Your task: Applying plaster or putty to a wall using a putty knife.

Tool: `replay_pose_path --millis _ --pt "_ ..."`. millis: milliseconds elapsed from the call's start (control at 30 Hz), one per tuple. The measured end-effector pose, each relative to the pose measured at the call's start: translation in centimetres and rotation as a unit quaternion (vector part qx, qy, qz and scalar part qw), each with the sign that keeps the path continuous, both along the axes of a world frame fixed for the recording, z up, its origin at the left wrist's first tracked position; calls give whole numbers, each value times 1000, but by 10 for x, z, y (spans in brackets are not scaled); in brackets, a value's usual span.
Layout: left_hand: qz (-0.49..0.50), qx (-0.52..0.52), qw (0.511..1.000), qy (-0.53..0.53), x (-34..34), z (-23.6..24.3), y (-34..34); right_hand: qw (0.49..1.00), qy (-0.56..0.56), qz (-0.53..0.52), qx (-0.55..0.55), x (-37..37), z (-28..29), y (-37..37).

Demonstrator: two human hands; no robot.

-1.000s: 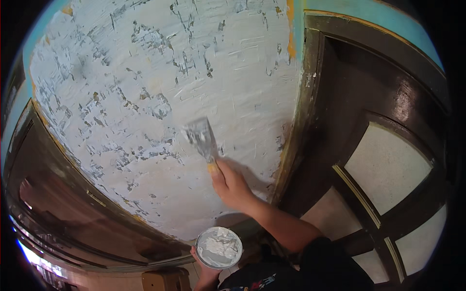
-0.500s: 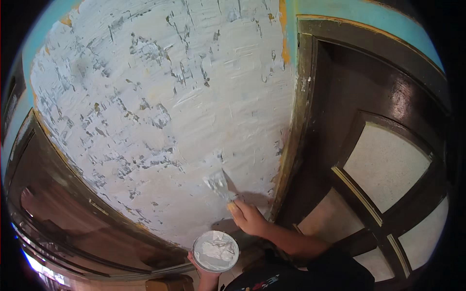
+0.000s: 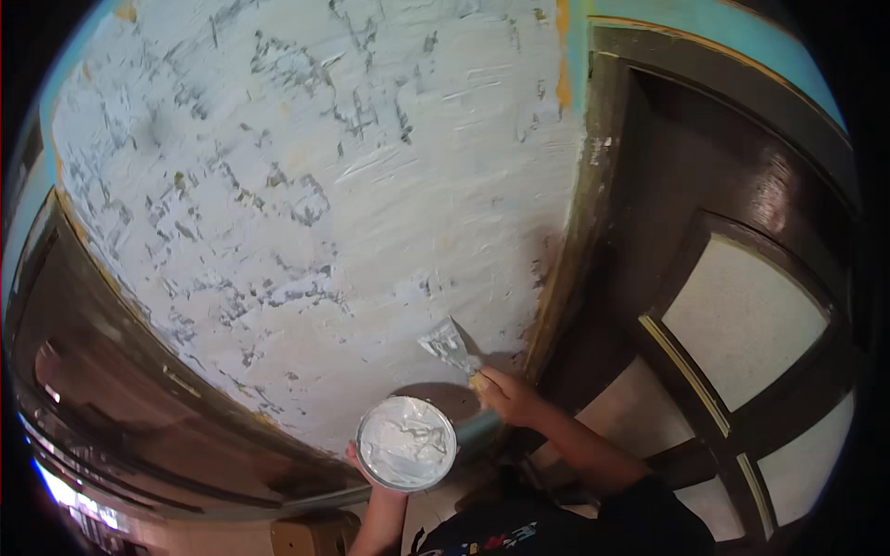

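My right hand (image 3: 505, 394) is closed round the yellowish handle of a putty knife (image 3: 447, 345), whose metal blade, smeared with white, is at the patchy white wall (image 3: 436, 176); whether it touches is hard to tell. Lower down, my left hand (image 3: 375, 474) grips a round can of white paste (image 3: 404, 443) from the side, mostly hidden beneath it. The wall has rough white patches, grey flecks and orange and turquoise edges.
A dark door (image 3: 667, 157) with pale panels and trim stands to the right. A brown door (image 3: 111, 352) curves along the left. A tiled floor (image 3: 204, 530) and a brown stool (image 3: 306, 537) show at the bottom.
My right hand and the knife have moved down and to the right along the wall. My left hand has raised the can slightly and brought it a little leftward.
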State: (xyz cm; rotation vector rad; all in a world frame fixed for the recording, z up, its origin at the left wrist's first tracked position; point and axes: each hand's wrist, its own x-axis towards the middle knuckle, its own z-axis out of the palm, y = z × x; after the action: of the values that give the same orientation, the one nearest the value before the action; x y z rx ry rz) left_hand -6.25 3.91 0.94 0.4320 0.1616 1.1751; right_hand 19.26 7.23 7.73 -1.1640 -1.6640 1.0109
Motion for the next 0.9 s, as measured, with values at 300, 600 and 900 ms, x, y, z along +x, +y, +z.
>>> replay_pose_path --millis 300,600,900 --pt "-59 -10 996 -72 18 12 10 987 -117 105 -13 24 39 7" --pt "-68 83 991 -75 21 25 -9 967 -250 59 -12 61 27 11" --pt "55 -65 996 -20 -1 -15 -18 978 89 72 172 -33 158 36"
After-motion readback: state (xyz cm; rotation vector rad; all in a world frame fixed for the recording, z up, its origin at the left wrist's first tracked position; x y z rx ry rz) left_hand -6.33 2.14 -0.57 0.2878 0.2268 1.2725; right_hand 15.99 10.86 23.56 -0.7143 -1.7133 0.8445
